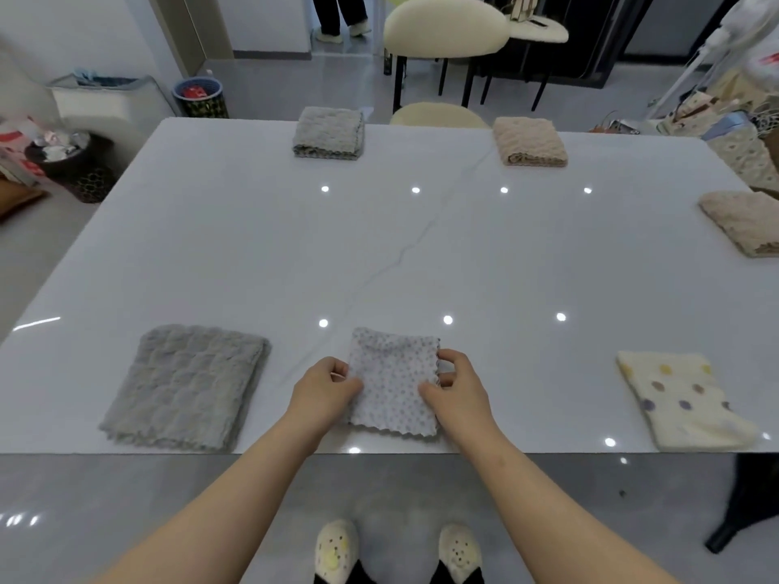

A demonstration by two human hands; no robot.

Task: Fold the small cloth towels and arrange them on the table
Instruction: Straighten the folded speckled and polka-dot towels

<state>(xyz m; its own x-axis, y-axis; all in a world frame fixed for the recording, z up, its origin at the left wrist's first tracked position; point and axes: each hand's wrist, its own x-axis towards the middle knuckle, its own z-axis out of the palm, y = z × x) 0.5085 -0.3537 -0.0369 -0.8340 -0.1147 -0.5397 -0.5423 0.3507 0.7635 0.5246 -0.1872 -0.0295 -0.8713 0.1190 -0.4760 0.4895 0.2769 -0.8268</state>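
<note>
A small white dotted towel (392,381) lies folded near the front edge of the white table (379,246). My left hand (326,387) pinches its left edge and my right hand (457,383) pinches its right edge. To its left lies a folded grey towel (185,385). A cream towel with coloured dots (685,400) lies at the front right. At the far edge sit a folded grey towel (329,132) and a folded beige towel (530,141). Another beige towel (744,221) lies at the right edge.
A patterned cloth (744,158) lies at the far right corner. Cream chairs (442,25) stand beyond the table. Two bins (198,94) and a white box (105,99) stand on the floor at the left. A person's legs (341,14) show in the doorway.
</note>
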